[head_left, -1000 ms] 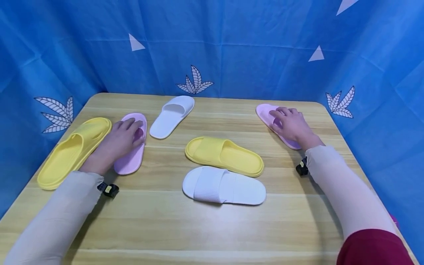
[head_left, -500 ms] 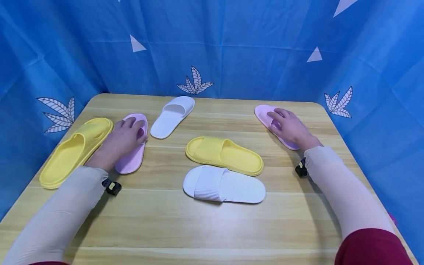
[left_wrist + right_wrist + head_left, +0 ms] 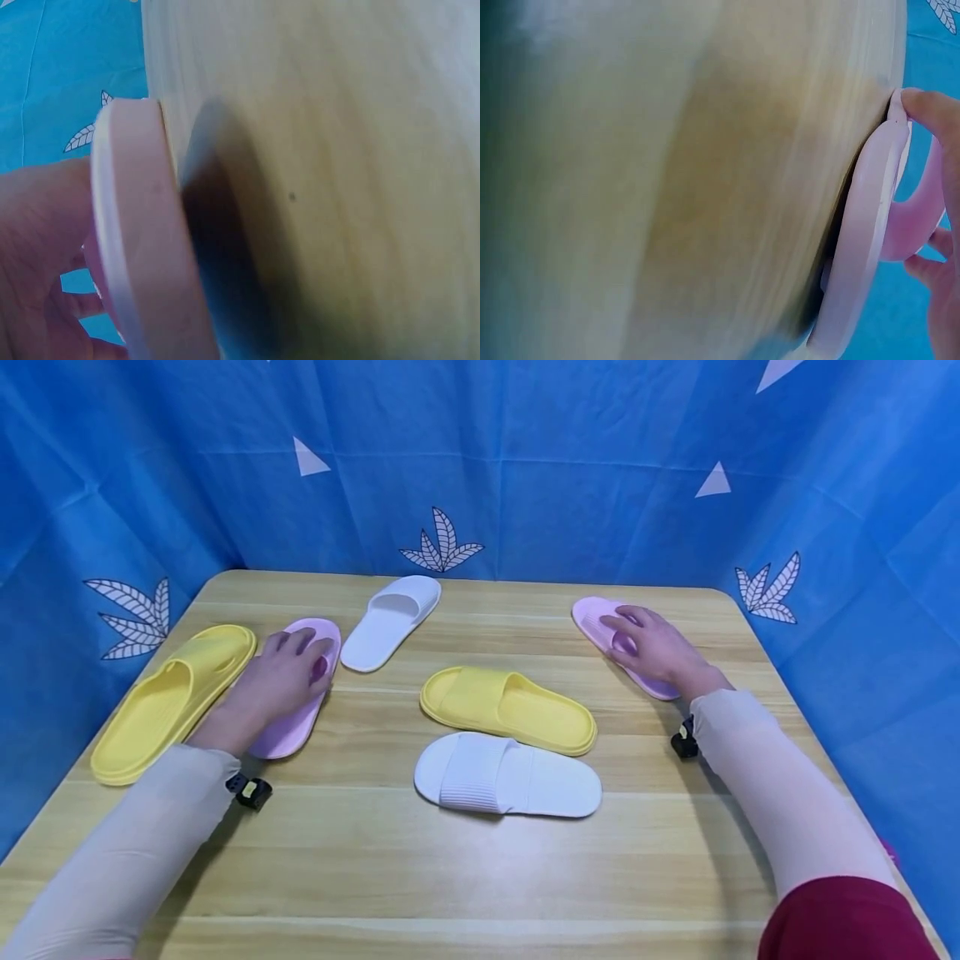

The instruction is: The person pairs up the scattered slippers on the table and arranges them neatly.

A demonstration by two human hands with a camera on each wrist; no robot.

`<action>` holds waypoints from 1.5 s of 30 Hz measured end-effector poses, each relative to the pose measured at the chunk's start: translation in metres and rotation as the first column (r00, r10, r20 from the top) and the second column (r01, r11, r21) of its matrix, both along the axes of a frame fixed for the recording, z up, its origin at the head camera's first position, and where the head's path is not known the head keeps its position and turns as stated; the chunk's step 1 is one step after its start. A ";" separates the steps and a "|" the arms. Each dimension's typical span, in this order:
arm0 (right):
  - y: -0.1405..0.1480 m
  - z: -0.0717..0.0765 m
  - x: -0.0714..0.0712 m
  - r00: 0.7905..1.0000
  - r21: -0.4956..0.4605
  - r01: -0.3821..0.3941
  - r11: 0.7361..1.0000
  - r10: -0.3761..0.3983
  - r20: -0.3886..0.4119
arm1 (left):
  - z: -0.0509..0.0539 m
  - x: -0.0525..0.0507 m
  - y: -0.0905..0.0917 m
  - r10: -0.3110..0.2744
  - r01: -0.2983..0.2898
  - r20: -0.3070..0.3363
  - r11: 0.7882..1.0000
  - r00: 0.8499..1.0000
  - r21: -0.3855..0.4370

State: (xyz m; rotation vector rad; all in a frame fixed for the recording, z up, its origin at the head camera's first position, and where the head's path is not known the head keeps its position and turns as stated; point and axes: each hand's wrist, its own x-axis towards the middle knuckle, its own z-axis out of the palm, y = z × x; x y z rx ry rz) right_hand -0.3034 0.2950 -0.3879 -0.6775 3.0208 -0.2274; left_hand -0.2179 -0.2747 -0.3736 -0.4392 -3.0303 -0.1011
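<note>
Two pink slippers lie at opposite sides of the table. In the head view, my left hand (image 3: 281, 681) grips the left pink slipper (image 3: 288, 733) by its strap area, with the thumb at its inner edge. The left wrist view shows that slipper's side (image 3: 154, 225) close up, with a dark shadow beside it. At the far right, my right hand (image 3: 651, 645) holds the other pink slipper (image 3: 591, 612), fingers over its strap. The right wrist view shows the thumb against the sole (image 3: 862, 225) and fingertips at the strap (image 3: 915, 225).
A yellow slipper (image 3: 146, 727) lies left of my left hand. A white slipper (image 3: 378, 631) sits at the back. Mid-table, another yellow slipper (image 3: 551, 718) lies just behind a second white slipper (image 3: 558, 785). Blue curtains (image 3: 555, 485) surround the wooden table (image 3: 420, 877).
The left pink slipper has turned slightly, its toe end shifting right and its heel end left, with my left hand. The right pink slipper has shifted slightly left with my right hand.
</note>
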 end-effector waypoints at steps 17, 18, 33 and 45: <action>-0.007 0.006 0.009 0.999 0.008 -0.032 0.999 0.032 -0.008 | 0.013 0.006 0.012 -0.050 0.049 -0.024 0.998 0.998 -0.045; -0.007 0.006 0.008 1.000 0.003 -0.024 1.000 0.024 -0.002 | 0.014 0.006 0.013 -0.048 0.047 -0.017 0.998 0.999 -0.049; -0.009 0.007 0.014 0.992 -0.023 -0.098 0.995 0.096 -0.078 | 0.021 0.007 0.024 -0.052 0.051 -0.019 0.998 0.998 -0.046; -0.015 0.018 0.025 0.991 -0.048 -0.085 0.995 0.079 -0.109 | 0.037 -0.004 0.043 -0.057 0.056 -0.029 0.998 0.998 -0.027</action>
